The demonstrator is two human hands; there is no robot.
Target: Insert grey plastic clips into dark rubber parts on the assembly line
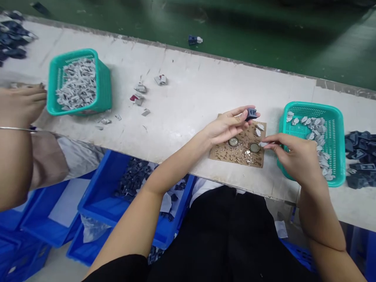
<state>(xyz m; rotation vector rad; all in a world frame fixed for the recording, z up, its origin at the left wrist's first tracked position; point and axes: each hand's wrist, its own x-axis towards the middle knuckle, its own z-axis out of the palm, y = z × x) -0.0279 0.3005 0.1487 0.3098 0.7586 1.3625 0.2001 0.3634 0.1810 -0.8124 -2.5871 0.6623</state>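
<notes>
**Two hands working over a cardboard sheet of small metal parts**

One dark blue plastic piece [252,114], right of the frame's centre, is being pinched between the thumb and fingertips of the left hand [226,126]; the remaining fingers are lying loosely extended beneath it. The piece is hovering just above the upper edge of a brown cardboard sheet [223,150].

The right hand [295,156] is reaching in from the right, its thumb and forefinger nearly closed at the sheet's right edge; whether they are gripping anything I cannot tell, as the spot is too small and blurred.

The cardboard sheet is lying on the pale worktable [190,102] near its front edge, carrying scattered small metal pins, two round metal discs [233,142] and a few grey clips.

Just beside the sheet, at the right of the frame, a teal basket [337,117] is holding grey plastic clips [319,137]. Further right, a heap of dark blue parts [360,156] is sitting on the table.

At upper left, a second teal basket [104,86] is standing full of grey clips, with loose pieces strewn near it. Another person's hand [20,103] is resting at the far left edge, just beside that basket.

Below the table edge, at lower left, blue bins [96,196] are holding dark parts.
</notes>
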